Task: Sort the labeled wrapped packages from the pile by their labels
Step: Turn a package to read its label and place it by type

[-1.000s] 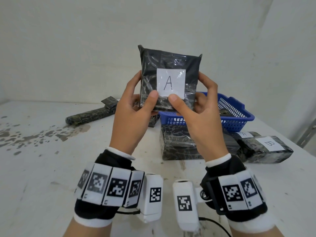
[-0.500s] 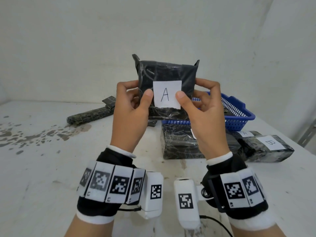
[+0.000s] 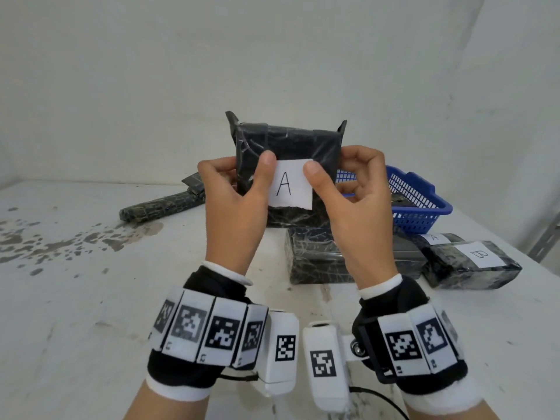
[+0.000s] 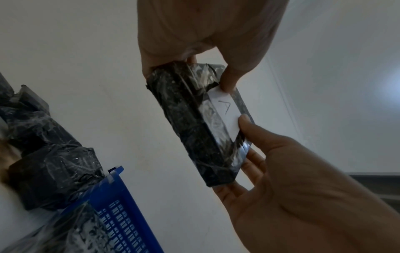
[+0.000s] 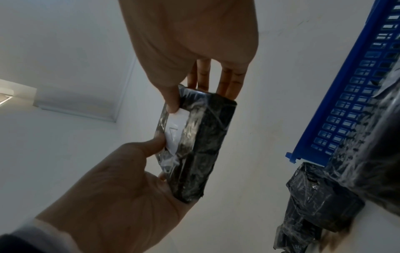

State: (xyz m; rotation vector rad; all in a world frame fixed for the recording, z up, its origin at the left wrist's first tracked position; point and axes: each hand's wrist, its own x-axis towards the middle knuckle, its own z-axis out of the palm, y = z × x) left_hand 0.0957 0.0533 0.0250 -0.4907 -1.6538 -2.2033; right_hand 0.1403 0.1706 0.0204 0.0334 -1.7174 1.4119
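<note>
- Head view: the left hand (image 3: 233, 207) and right hand (image 3: 357, 207) grip the wrapped package (image 3: 288, 153) upright between them, thumbs on either side of its label (image 3: 291, 184) reading A. Since a second ago it has been lowered and squared up, thumbs shifted upward; the letter is confirmed, and I judge placement comes next.
- Left wrist view: the package (image 4: 194, 119) is clamped between both hands; the basket (image 4: 121, 214) lies below.
- Right wrist view: same grip; further packages (image 5: 320, 202) lie to the right.

Package (image 3: 288, 147): black, wrapped in glossy crinkled plastic film. Label (image 3: 291, 184): matt white paper. Basket (image 3: 418, 204): blue plastic lattice. Table (image 3: 75, 298): matt white, rough, stained. Wristbands (image 3: 212, 325): black cloth, white cuffs.
</note>
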